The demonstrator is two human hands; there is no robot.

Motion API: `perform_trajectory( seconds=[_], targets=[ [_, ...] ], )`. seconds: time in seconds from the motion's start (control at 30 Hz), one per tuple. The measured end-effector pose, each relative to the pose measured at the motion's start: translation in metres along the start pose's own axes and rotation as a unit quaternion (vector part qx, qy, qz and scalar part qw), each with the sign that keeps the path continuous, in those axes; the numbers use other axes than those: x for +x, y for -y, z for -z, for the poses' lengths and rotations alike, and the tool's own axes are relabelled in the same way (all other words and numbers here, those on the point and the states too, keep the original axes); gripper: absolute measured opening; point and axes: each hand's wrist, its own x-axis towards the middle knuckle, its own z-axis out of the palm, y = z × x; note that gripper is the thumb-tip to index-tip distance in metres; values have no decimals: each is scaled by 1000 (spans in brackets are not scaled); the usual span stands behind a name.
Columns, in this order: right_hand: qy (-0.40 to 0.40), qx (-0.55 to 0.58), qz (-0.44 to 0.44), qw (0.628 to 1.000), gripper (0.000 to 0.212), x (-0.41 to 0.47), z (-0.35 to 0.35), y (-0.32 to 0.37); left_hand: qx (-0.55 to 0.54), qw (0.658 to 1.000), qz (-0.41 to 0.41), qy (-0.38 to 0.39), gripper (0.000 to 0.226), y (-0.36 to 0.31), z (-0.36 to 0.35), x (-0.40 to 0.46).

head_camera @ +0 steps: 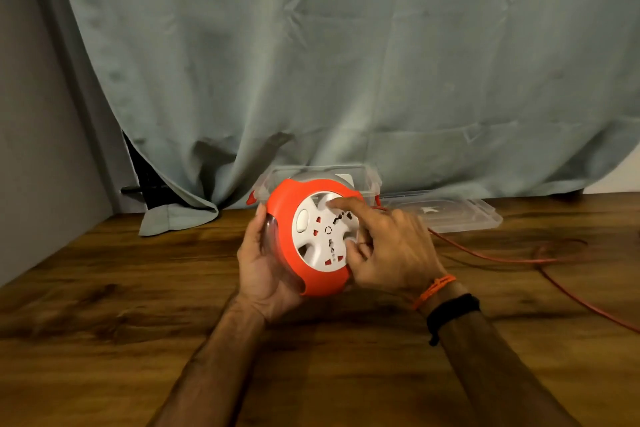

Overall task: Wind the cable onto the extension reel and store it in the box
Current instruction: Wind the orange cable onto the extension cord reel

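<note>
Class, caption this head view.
Left hand holds the reel; right hand turns its hub, cable trailing.

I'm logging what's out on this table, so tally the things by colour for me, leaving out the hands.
Orange: 2, the extension reel and its cable.
Clear plastic: 2, the box and the lid lying beside it.
Total: 4.

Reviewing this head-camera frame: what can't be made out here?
- Cable: its far end runs off the right edge.
- Box: the extension reel hides its inside and front.
- Reel's back: hidden by the left hand.
- Socket markings: too small, partly under the right hand.
- Lid: its emblem is blurred.
</note>
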Motion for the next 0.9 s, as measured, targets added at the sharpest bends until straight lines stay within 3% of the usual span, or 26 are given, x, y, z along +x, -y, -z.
perform_trajectory(
  seconds=[0.1, 0.27, 0.5, 0.63, 0.8, 0.9],
  targets=[
    [1, -25, 36, 999, 64, 0, -2, -1, 1, 1000, 19, 9, 72, -1, 3, 0],
    [-34, -73, 51, 995, 61, 0, -5, -4, -16, 994, 93, 58, 76, -3, 6, -2],
    [-38, -90, -57, 994, 63, -2, -7, -1, 12, 999, 51, 4, 74, 0, -1, 0],
    [-48, -47, -152, 986, 78, -3, -22, 18, 26, 999, -12, -45, 68, 3, -4, 3],
    [-39, -32, -135, 990, 75, -3, -22, 19, 38, 998, -29, -31, 71, -1, -2, 1],
    [-38, 8, -116, 992, 60, -2, -15, 11, 17, 999, -16, -36, 76, -1, 2, 3]
  ],
)
